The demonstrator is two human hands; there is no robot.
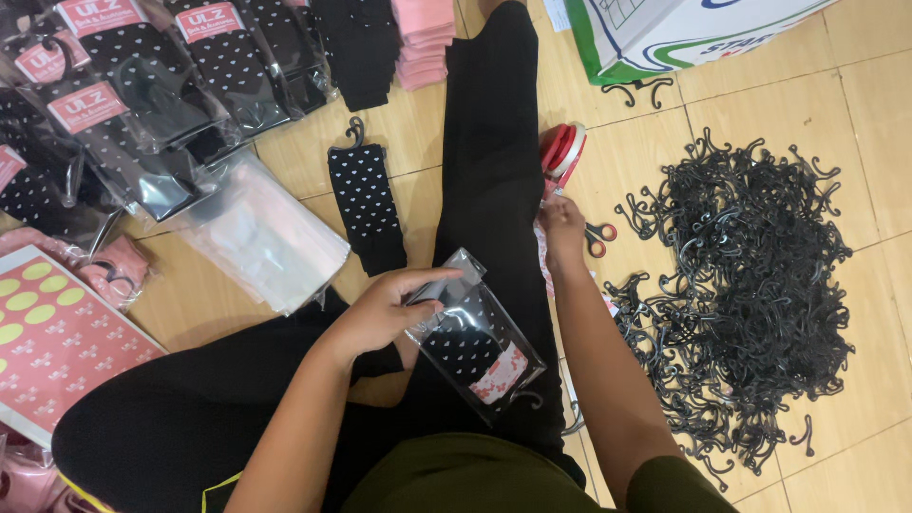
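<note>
Where hangers (750, 285) sprawl, scissors (598, 236) (red-handled)

One head-worn camera looks steeply down from close above the seated person's lap and the wooden floor (836, 123).

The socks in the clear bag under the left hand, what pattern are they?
Black with small white hearts, held by the left hand; head view shows it.

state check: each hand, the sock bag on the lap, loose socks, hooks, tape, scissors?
left hand: gripping the open end of the bagged socks
bagged socks: in clear bag, on the lap
right hand: reaching to the floor beside the scissors
scissors: lying on floor
tape roll: on edge
loose socks: flat, unbagged, hook attached
hook pile: heaped, tangled
</note>
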